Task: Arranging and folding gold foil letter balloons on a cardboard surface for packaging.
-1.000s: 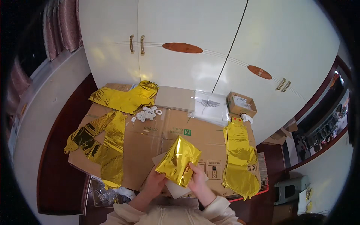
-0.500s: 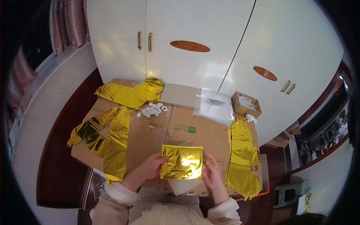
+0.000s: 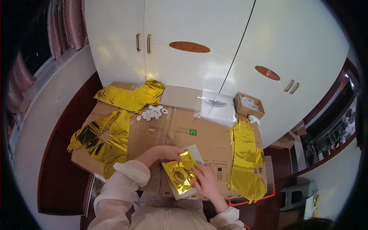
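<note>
A gold foil balloon [image 3: 179,174], folded into a flat rectangle, lies tilted over a pale grey card [image 3: 196,153] close to my body. My left hand [image 3: 170,153] pinches the balloon's upper edge, its forearm reaching across from the left. At the right edge of the foil, my right hand [image 3: 206,181] has its fingers bent onto it; the thumb is partly hidden and the fingers are a little blurred. The card's corners show beyond the foil at the top and bottom. Both sit above a brown cardboard sheet [image 3: 149,138].
Unfolded gold foil balloons lie at the back left [image 3: 128,97], left [image 3: 119,132] and right [image 3: 247,161]. A pile of white rings [image 3: 152,112], clear plastic bags [image 3: 217,107] and a small carton [image 3: 249,105] sit toward the cabinet [image 3: 184,23]. A grey stool [image 3: 297,195] stands right.
The folded balloon has turned and come down onto the grey card. My left hand has moved from its left side to its upper edge; my right hand has shifted slightly left and down.
</note>
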Action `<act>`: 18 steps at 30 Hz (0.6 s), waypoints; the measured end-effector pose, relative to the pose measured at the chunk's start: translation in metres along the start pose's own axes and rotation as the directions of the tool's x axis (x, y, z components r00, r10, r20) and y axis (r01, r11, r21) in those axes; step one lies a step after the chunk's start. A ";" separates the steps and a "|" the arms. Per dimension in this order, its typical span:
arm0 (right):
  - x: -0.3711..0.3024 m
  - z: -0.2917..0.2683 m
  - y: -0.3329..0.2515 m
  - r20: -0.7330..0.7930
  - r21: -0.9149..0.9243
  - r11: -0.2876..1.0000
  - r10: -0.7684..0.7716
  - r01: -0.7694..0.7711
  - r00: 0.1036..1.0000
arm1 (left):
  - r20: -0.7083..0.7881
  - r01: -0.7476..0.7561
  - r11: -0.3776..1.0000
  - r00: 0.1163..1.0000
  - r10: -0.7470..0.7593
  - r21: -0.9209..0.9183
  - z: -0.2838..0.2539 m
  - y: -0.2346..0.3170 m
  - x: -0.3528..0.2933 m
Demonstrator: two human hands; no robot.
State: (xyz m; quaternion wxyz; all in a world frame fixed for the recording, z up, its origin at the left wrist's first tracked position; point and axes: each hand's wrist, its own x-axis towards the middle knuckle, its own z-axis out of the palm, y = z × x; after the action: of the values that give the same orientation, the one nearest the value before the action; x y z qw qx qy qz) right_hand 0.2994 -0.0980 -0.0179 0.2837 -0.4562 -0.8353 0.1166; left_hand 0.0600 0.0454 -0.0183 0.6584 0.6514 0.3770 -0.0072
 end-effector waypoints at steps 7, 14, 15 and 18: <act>0.002 0.016 -0.002 0.198 -0.105 0.992 -0.046 0.068 0.979 | -0.163 -0.081 0.792 0.961 0.223 0.605 0.005 0.018 0.003; 0.006 0.018 -0.008 0.195 -0.124 0.989 -0.054 0.079 0.979 | -0.470 0.196 0.458 0.625 0.623 0.867 0.100 0.004 -0.061; 0.006 0.019 -0.008 0.195 -0.133 0.988 -0.053 0.080 0.979 | -0.408 0.166 0.389 0.583 0.702 0.906 0.120 -0.011 -0.061; 0.007 0.021 -0.006 0.181 -0.151 0.985 -0.051 0.079 0.982 | -0.462 0.157 0.466 0.586 0.666 0.871 0.153 -0.012 -0.064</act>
State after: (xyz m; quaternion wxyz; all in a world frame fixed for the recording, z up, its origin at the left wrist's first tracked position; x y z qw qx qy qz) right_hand 0.2796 -0.0943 -0.0295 0.1752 -0.4374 -0.8783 0.0807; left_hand 0.0829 -0.1194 -0.0168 0.0150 0.8738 0.4440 0.1977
